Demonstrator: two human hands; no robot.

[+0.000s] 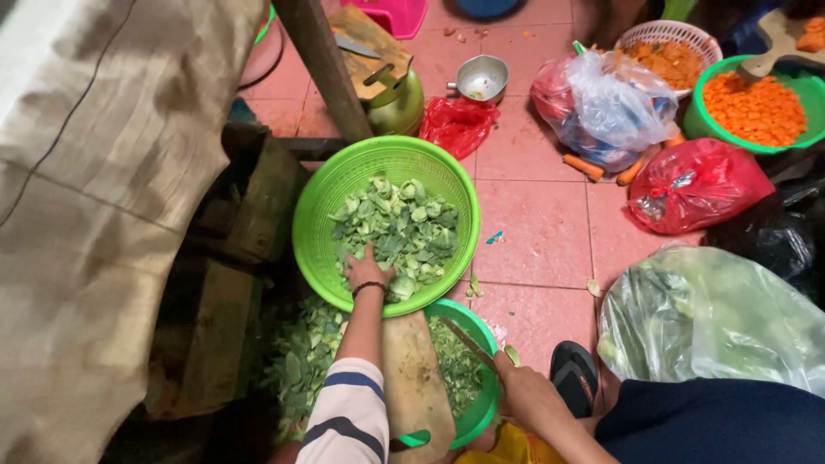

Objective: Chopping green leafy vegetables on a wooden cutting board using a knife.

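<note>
My left hand (368, 271), with a dark bracelet at the wrist, lies palm down on chopped green vegetable pieces (404, 228) inside a bright green slotted basket (322, 215). Its fingers are sunk in the pile, and a grip cannot be made out. My right hand (526, 393) is closed around a knife (468, 344) whose blade points up-left over a wooden cutting board (414, 378). The board rests across a green basin (485, 404) holding more chopped greens (455, 365). Loose greens (301, 357) are heaped left of my arm.
On the pink tiled floor are a green basin of sliced carrot (756, 107), a white basket (670, 39), red bags (696, 185), a clear bag (601, 112), whole carrots (584, 167), a metal scoop (481, 79), a bagged heap of greens (713, 318) and a sandal (574, 374). A wooden post (326, 69) stands behind the basket.
</note>
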